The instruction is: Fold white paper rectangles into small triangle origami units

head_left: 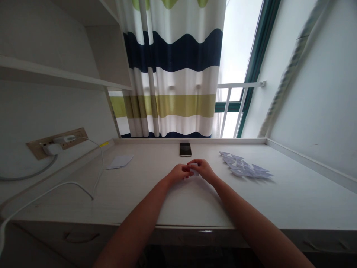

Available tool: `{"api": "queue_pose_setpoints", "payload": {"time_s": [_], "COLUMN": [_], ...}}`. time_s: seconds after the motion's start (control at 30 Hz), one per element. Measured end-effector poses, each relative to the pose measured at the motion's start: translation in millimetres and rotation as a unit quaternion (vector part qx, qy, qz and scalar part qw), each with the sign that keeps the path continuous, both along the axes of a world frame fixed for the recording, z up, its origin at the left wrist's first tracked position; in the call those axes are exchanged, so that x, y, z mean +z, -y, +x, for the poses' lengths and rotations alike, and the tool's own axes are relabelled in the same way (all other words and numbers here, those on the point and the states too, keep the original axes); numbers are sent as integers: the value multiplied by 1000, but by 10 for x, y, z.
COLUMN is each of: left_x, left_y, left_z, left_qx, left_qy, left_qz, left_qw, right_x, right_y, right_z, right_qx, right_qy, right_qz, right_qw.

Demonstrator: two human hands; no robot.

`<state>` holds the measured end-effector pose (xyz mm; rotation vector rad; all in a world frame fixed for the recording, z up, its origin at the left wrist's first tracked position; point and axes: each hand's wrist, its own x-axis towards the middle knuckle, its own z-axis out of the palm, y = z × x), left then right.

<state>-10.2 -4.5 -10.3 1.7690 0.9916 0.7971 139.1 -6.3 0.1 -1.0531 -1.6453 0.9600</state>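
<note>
Between my two hands, over the middle of the desk, is a small piece of white paper, partly hidden by the fingers. My left hand pinches its left side. My right hand is closed on it from the right, with the fingers curled over its top. To the right lie several folded white paper pieces in overlapping rows. A small stack of flat white paper sheets rests on the left. Just beyond my hands lies a dark-screened phone.
The white desk has a raised rim at the back and sides. A white cable runs across its left part from a wall socket. A shelf overhangs at upper left. Behind hangs a striped curtain beside a window.
</note>
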Motion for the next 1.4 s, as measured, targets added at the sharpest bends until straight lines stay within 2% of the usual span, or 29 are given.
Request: {"api": "queue_pose_setpoints", "payload": {"time_s": [0.17, 0.33, 0.5, 0.67, 0.9, 1.07, 1.2, 1.4], "left_x": [23, 97, 77, 54, 94, 79, 113, 185], "left_y": [4, 5, 2, 37, 54, 41, 71, 124], "left_z": [-5, -25, -12, 25, 25, 17, 28, 32], "left_qx": [6, 57, 90, 134, 138, 100, 59, 51], "left_qy": [2, 24, 63, 104, 118, 114, 123, 133], "left_qz": [11, 41, 59, 127, 122, 110, 72, 39], "left_qw": [1000, 997, 992, 977, 976, 982, 988, 989], "right_x": [-12, 14, -3, 6, 106, 132, 128, 125], "right_y": [-16, -32, -50, -33, 60, 88, 83, 80], "right_z": [0, 17, 29, 16, 9, 10, 21, 16], "right_qx": [1, 1, -9, -2, 36, 59, 50, 46], "right_qy": [-37, -116, -125, -131, -146, -145, -130, -139], "right_qz": [-9, -34, -33, -29, -19, -9, -1, -5], "right_qw": [999, 993, 992, 991, 988, 988, 990, 989]}}
